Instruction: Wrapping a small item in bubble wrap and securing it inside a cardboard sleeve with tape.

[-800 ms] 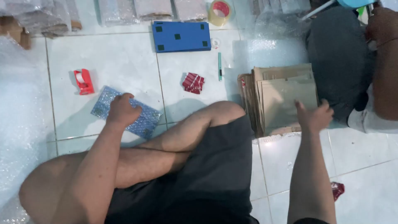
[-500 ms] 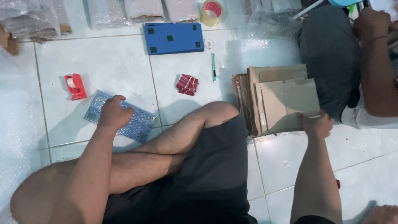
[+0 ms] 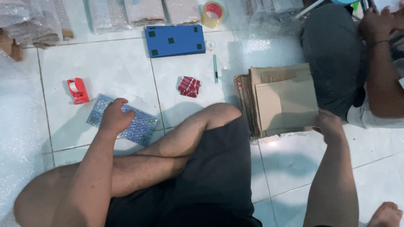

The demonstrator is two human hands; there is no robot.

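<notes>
I sit cross-legged on a white tiled floor. My left hand (image 3: 114, 116) rests palm down on a flat blue item wrapped in bubble wrap (image 3: 141, 125) lying left of my knee. My right hand (image 3: 330, 125) grips the near right corner of the top flattened cardboard box (image 3: 286, 103), which lies on a stack of flattened cardboard boxes (image 3: 246, 98) to the right of my knee.
A red tape dispenser (image 3: 78, 90) sits left of the wrapped item. A blue rectangular board (image 3: 174, 40), a green pen (image 3: 215, 68), a small red packet (image 3: 189, 86) and a tape roll (image 3: 213, 11) lie ahead. Bubble-wrap rolls line the far edge. Another person (image 3: 357, 54) sits at right.
My right hand has come down from over the cardboard stack and closed on the top box's near corner. My left hand stays on the wrapped item.
</notes>
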